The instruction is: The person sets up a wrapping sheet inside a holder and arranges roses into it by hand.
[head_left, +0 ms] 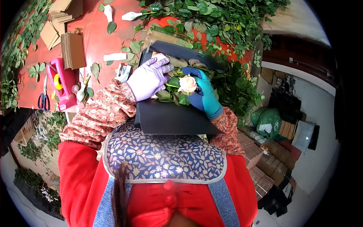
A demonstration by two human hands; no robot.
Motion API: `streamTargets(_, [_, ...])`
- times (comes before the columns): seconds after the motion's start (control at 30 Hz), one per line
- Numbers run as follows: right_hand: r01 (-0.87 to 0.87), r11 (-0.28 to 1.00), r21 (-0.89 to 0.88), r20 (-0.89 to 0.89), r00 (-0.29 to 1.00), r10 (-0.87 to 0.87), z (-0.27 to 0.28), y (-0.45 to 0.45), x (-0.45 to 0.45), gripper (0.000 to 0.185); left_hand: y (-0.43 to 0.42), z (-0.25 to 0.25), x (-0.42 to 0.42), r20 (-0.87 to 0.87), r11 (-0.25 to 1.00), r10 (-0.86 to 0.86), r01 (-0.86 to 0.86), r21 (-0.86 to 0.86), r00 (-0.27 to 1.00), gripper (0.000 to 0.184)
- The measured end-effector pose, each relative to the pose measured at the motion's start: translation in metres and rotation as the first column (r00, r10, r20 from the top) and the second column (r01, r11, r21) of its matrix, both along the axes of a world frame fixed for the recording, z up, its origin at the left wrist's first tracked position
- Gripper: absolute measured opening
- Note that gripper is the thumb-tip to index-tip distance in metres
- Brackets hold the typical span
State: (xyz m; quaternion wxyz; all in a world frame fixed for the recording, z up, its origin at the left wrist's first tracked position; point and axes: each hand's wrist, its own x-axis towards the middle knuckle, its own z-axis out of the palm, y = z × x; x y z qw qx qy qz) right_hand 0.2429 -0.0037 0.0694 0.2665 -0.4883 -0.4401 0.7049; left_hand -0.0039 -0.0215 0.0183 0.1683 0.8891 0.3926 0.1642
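Note:
My left hand [149,78], in a pale purple glove, lies with its fingers stretched over leaves and stems at the left side of a black folder-like holder [170,119]. My right hand [205,92], in a blue and teal glove, is curled round a pale pink rose [187,84] just below its bloom. The rose's stem runs left toward my left hand, among green leaves [164,95]. The holder's near flap spreads flat in front of my apron, and its far flap [185,53] stands behind my hands. My right fingertips are partly hidden by the bloom.
On the red table [96,22] are a pink tape dispenser [67,85], scissors [44,99], stacked brown cardboard pieces [72,51] and flower buds in white netting [131,16]. Leafy stems [219,22] heap along the back and right. A green sack [266,122] stands beyond on the right.

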Motion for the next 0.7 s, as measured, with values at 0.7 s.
streamTargets(0.7, [0.539, 0.123, 0.833, -0.209, 0.513, -0.832, 0.220, -0.025, 0.303, 0.030, -0.004, 0.000, 0.005, 0.048, 1.000, 0.011, -0.011, 0.002, 0.999, 0.025])
